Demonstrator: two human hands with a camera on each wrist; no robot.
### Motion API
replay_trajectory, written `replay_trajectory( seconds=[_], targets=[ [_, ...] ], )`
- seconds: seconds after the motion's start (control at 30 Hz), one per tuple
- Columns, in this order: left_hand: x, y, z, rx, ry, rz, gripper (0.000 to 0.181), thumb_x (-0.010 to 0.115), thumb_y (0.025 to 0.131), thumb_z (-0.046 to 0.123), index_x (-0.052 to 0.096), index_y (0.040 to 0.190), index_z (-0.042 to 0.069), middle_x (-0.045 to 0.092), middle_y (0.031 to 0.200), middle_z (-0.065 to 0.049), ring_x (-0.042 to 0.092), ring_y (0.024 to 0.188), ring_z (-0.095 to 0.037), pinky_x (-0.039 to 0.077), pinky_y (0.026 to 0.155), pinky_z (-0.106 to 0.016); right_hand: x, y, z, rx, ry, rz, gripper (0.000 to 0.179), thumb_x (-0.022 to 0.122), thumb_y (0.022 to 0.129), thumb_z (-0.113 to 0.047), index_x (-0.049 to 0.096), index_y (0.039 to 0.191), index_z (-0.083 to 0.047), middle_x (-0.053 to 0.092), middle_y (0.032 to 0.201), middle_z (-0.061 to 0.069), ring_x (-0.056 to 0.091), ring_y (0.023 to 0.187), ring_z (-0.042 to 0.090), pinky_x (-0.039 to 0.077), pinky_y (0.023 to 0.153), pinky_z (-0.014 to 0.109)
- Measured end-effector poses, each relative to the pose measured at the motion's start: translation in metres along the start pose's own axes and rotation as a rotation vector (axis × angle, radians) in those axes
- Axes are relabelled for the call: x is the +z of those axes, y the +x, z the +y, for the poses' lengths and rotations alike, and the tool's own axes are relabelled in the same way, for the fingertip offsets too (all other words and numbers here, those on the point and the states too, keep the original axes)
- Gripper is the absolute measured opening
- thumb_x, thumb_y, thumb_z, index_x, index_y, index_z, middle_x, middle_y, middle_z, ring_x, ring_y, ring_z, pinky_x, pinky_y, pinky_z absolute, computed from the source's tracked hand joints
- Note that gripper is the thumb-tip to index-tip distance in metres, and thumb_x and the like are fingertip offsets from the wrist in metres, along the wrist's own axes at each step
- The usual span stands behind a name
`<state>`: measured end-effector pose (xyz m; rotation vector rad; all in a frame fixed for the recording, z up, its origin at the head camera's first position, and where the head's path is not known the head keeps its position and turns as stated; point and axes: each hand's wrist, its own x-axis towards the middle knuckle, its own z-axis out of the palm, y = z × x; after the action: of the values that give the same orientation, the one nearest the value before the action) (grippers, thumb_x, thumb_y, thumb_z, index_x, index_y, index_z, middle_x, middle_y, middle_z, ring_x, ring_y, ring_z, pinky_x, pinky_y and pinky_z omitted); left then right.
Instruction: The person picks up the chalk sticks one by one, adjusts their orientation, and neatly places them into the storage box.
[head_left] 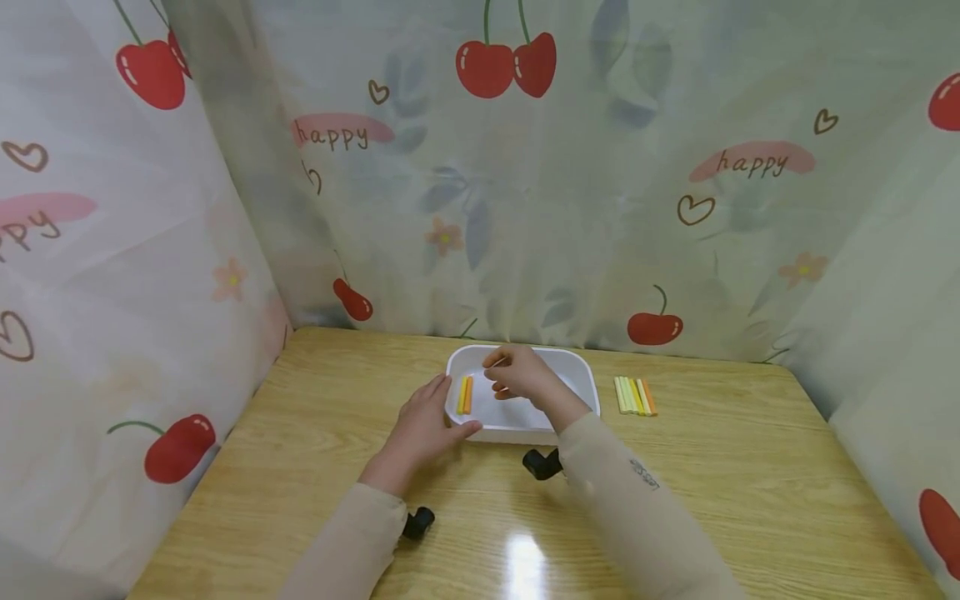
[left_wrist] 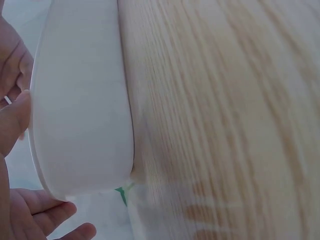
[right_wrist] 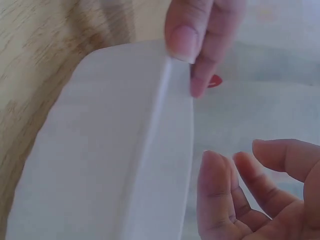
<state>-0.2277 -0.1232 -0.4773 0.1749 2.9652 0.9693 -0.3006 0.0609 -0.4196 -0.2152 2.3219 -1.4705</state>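
Note:
A white rectangular tray with rounded corners stands on the wooden table. My left hand holds its near left corner, thumb along the front rim and fingers at the left side. The left thumb shows at the rim in the right wrist view. Inside the tray, near its left end, a yellow stick and an orange stick lie side by side. Over the tray's middle hovers my right hand, its fingers loosely bent and thumb apart from them, with nothing visible between them in the right wrist view.
Right of the tray, several short sticks in pale green, yellow and orange lie in a row on the table. A cherry-patterned curtain hangs behind the table and along both sides. Black wrist-camera parts stick out from the sleeves.

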Motion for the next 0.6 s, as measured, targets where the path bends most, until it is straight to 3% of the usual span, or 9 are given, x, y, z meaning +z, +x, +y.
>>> replay_trajectory(
  seconds=[0.3,0.6],
  targets=[
    [0.002,-0.002,-0.001,-0.012,-0.017,0.003,0.1,0.074,0.085,0.058,0.029,0.157,0.006,0.027,0.163,-0.012,0.025,0.148,-0.035,0.024,0.118,-0.056,-0.02,-0.029,-0.006,-0.061,-0.037,-0.063,0.03,0.062,0.1,-0.01,0.06,0.124,0.006,0.063,0.117,0.017,0.065,0.096,0.036,0.06,0.079,0.039],
    [0.002,0.0,0.001,-0.04,-0.018,-0.009,0.102,0.073,0.084,0.06,0.027,0.158,0.007,0.025,0.164,-0.011,0.023,0.149,-0.034,0.025,0.118,-0.054,-0.045,-0.061,-0.01,-0.13,-0.075,-0.055,0.03,0.062,0.1,-0.014,0.061,0.124,0.005,0.061,0.114,0.017,0.063,0.102,0.042,0.06,0.08,0.038]
  ],
)
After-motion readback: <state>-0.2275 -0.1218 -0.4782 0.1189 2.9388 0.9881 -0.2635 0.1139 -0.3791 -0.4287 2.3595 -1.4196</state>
